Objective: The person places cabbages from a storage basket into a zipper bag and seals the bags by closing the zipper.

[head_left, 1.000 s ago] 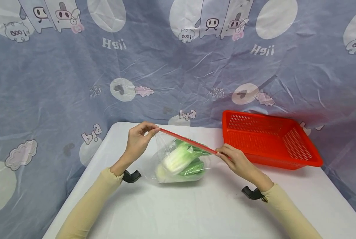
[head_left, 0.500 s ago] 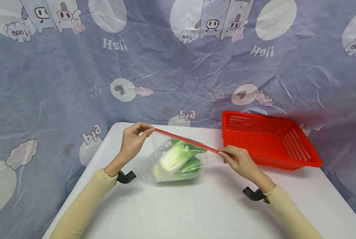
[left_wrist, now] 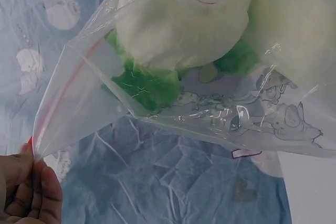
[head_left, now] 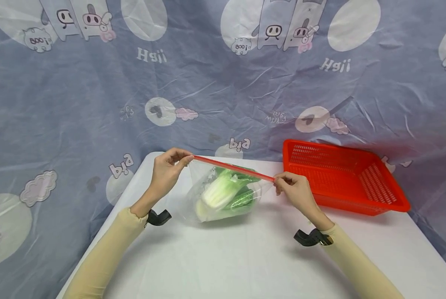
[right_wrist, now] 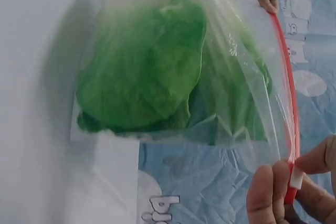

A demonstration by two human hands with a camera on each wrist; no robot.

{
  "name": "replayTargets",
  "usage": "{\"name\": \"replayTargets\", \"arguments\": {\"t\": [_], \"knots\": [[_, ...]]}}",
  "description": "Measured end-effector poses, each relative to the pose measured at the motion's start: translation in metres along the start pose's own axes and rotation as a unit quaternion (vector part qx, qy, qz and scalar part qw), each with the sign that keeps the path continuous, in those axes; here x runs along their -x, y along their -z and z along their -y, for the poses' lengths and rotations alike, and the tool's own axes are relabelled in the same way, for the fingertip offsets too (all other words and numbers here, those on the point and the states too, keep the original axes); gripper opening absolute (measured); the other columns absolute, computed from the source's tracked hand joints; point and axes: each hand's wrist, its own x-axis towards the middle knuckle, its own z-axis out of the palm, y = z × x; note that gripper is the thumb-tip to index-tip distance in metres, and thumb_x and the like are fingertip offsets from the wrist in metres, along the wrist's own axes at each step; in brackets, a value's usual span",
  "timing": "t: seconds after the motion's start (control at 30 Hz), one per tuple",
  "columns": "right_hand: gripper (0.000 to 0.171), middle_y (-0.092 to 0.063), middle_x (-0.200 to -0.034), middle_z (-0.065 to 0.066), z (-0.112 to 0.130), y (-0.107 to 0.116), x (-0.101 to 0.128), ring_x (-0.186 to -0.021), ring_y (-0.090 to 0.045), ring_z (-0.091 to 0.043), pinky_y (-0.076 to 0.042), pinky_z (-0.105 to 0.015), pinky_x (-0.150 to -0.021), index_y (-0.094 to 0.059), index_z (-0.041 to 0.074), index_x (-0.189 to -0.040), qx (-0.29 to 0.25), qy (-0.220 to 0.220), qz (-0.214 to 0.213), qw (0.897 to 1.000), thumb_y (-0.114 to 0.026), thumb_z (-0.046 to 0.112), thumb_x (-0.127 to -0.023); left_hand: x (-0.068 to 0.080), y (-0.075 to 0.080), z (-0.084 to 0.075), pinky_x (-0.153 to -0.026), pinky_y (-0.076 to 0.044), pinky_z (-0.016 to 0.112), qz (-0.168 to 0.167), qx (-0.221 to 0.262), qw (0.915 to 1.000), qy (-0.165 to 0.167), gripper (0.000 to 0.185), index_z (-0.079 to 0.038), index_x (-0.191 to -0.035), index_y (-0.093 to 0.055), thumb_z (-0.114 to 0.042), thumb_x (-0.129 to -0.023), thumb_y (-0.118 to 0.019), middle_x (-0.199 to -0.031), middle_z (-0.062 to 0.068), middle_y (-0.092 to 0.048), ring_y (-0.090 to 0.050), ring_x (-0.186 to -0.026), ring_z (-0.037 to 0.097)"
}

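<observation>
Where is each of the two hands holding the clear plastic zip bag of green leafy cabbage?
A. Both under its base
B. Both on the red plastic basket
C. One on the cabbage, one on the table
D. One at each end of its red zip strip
D: the left hand and right hand pinch opposite ends of the red zip strip on the clear plastic zip bag.

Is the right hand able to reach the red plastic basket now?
Probably yes: the red perforated plastic basket sits just beside the right hand, nothing between, though it pinches the clear zip bag.

Left hand (head_left: 166,171) and right hand (head_left: 294,190) pinch opposite ends of the bag's red zip strip (head_left: 233,168); the bag (head_left: 223,195) holds greens; a red basket (head_left: 342,178) sits just right of the bag on the tabletop (head_left: 245,257).
</observation>
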Motion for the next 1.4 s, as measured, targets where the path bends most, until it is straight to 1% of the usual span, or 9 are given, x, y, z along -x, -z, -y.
{"name": "replayTargets", "arguments": {"t": [0.2,0.4,0.5,0.57,0.87,0.97,1.1,1.27,1.4], "knots": [[0.019,-0.067,-0.084,0.003,-0.009,-0.024,-0.045,-0.071,-0.063,-0.008,-0.057,-0.021,-0.073,-0.066,-0.003,-0.101,-0.187,-0.096,0.031,0.977,-0.055,0.011,-0.096,-0.016,0.013,0.002,-0.07,-0.051,0.02,-0.042,-0.037,0.9981,-0.024,0.009,-0.003,-0.093,-0.071,-0.006,-0.085,-0.072,-0.084,0.014,-0.07,-0.063,-0.073,0.024],[0.018,-0.051,-0.107,-0.005,-0.006,-0.049,-0.098,-0.094,-0.05,-0.014,-0.05,-0.019,-0.084,-0.051,-0.002,-0.116,-0.46,-0.197,0.085,0.862,-0.044,0.001,-0.099,-0.038,0.023,-0.004,-0.074,-0.049,0.02,-0.069,-0.12,0.978,-0.156,0.006,-0.004,-0.089,-0.072,-0.005,-0.083,-0.073,-0.084,0.009,-0.07,-0.063,-0.077,0.015],[0.022,-0.046,-0.104,-0.006,-0.018,-0.06,-0.115,-0.092,-0.047,-0.014,-0.048,-0.02,-0.083,-0.044,-0.001,-0.121,-0.513,-0.245,0.093,0.818,-0.039,0.0,-0.1,-0.033,0.017,-0.011,-0.074,-0.05,0.019,0.0,-0.158,0.9568,-0.244,0.006,-0.002,-0.09,-0.07,0.0,-0.085,-0.071,-0.083,0.008,-0.068,-0.062,-0.077,0.016],[0.018,-0.047,-0.097,-0.006,-0.03,-0.067,-0.121,-0.087,-0.048,-0.014,-0.049,-0.02,-0.081,-0.046,-0.001,-0.116,-0.515,-0.274,0.095,0.806,-0.038,-0.001,-0.1,-0.02,0.006,-0.015,-0.076,-0.052,0.018,0.068,-0.172,0.9365,-0.298,0.009,0.0,-0.09,-0.068,0.007,-0.084,-0.067,-0.085,0.008,-0.066,-0.061,-0.079,0.017],[0.015,-0.051,-0.085,-0.004,-0.079,-0.084,-0.123,-0.077,-0.051,-0.011,-0.049,-0.018,-0.076,-0.049,0.001,-0.091,-0.477,-0.327,0.166,0.799,-0.036,-0.003,-0.098,0.07,-0.061,-0.027,-0.076,-0.048,0.016,0.282,-0.341,0.7852,-0.433,0.018,-0.009,-0.092,-0.064,0.007,-0.083,-0.059,-0.086,-0.003,-0.063,-0.056,-0.081,0.01],[0.018,-0.053,-0.08,-0.003,-0.089,-0.085,-0.122,-0.072,-0.051,-0.01,-0.05,-0.019,-0.07,-0.052,0.002,-0.086,-0.433,-0.338,0.173,0.817,-0.04,0.0,-0.099,0.092,-0.087,-0.032,-0.069,-0.043,0.017,0.307,-0.418,0.7246,-0.454,0.015,-0.014,-0.087,-0.059,0.0,-0.089,-0.054,-0.082,-0.007,-0.059,-0.052,-0.077,0.009],[0.024,-0.058,-0.071,-0.001,-0.102,-0.089,-0.121,-0.067,-0.054,-0.01,-0.052,-0.022,-0.065,-0.059,0.004,-0.079,-0.339,-0.336,0.173,0.862,-0.048,0.007,-0.099,0.112,-0.119,-0.031,-0.065,-0.04,0.018,0.321,-0.476,0.6627,-0.48,0.019,-0.02,-0.08,-0.055,-0.008,-0.093,-0.048,-0.077,-0.01,-0.054,-0.051,-0.072,0.008],[0.014,-0.066,-0.076,0.001,-0.116,-0.095,-0.121,-0.071,-0.06,-0.008,-0.054,-0.021,-0.069,-0.066,0.001,-0.091,-0.266,-0.297,0.181,0.899,-0.054,0.007,-0.097,0.129,-0.142,-0.023,-0.063,-0.041,0.018,0.33,-0.505,0.6461,-0.467,0.02,-0.024,-0.079,-0.058,-0.012,-0.093,-0.049,-0.074,-0.013,-0.057,-0.053,-0.07,0.006],[0.026,-0.067,-0.088,0.001,-0.122,-0.097,-0.122,-0.079,-0.063,-0.008,-0.055,-0.021,-0.074,-0.059,-0.01,-0.118,-0.237,-0.251,0.187,0.919,-0.052,0.006,-0.098,0.136,-0.147,-0.02,-0.064,-0.043,0.018,0.347,-0.521,0.6739,-0.392,0.014,-0.024,-0.081,-0.059,-0.015,-0.091,-0.055,-0.076,-0.012,-0.058,-0.056,-0.074,0.005]]}}
